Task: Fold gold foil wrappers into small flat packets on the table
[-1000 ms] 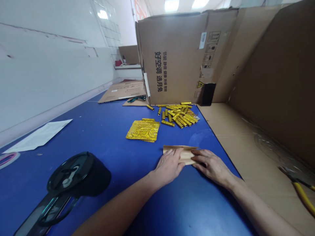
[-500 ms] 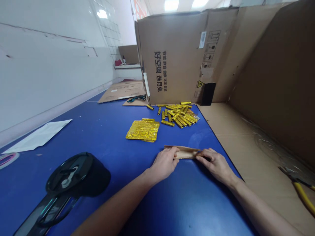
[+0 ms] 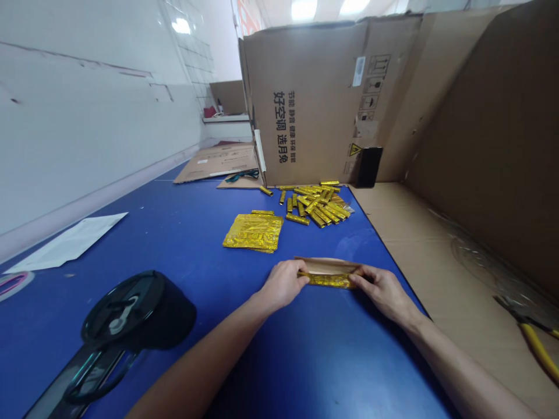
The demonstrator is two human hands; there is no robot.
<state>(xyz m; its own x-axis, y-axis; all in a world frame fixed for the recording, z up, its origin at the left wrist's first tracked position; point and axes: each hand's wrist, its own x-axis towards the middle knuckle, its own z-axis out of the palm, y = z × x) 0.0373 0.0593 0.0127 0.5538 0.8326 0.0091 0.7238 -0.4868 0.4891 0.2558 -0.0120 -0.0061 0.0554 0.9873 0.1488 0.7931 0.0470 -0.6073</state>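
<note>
Gold foil strip (image 3: pixel 326 280), fingers of left hand (image 3: pixel 282 284) and right hand (image 3: pixel 382 289) pinching its ends

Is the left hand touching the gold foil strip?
Touching: the head view shows the left hand with its fingers on the near end of the gold foil strip.

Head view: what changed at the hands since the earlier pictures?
The flat tan paper sheet has curled away from the person, and a shiny gold foil strip now shows along its near edge, held between the left hand and right hand. The left hand shifted leftward. The loose gold foil sticks and stacked gold foil sheets stayed put.
</note>
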